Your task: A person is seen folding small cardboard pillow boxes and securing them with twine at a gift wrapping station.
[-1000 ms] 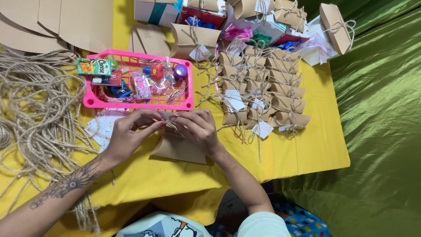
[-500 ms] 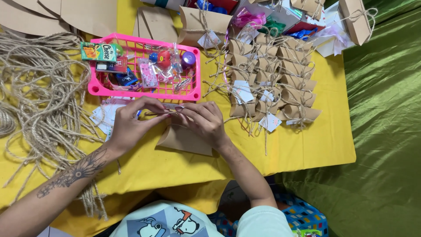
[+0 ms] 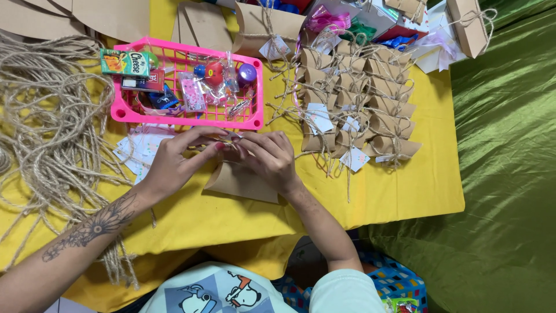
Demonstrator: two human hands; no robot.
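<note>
At the bottom of the frame is the person's light blue shirt (image 3: 220,293) with a cartoon dog on it. Two bare arms reach up from there to the middle of the frame. The left arm has a dark flower drawing on its skin.

The left hand (image 3: 174,162) and the right hand (image 3: 269,159) meet over a brown paper bag (image 3: 240,182). The bag lies flat on the yellow tablecloth (image 3: 405,185), just below the middle of the frame. Both hands sit on the top edge of the bag. The fingers of both hands are bent and pressed together, pinching the top of the bag between them. What else they may pinch is too small to tell.

Under the left hand lie some white paper tags (image 3: 136,150). On the left of the frame is a big messy heap of brown string (image 3: 52,127).

Just above the hands is a pink basket (image 3: 130,113) with small toys and sweets in it. To its right, in the upper middle, lie many closed brown bags (image 3: 359,98) tied with string, packed close in rows.

At the top are flat cardboard pieces (image 3: 116,17). On the right is shiny green cloth (image 3: 509,174)
</note>
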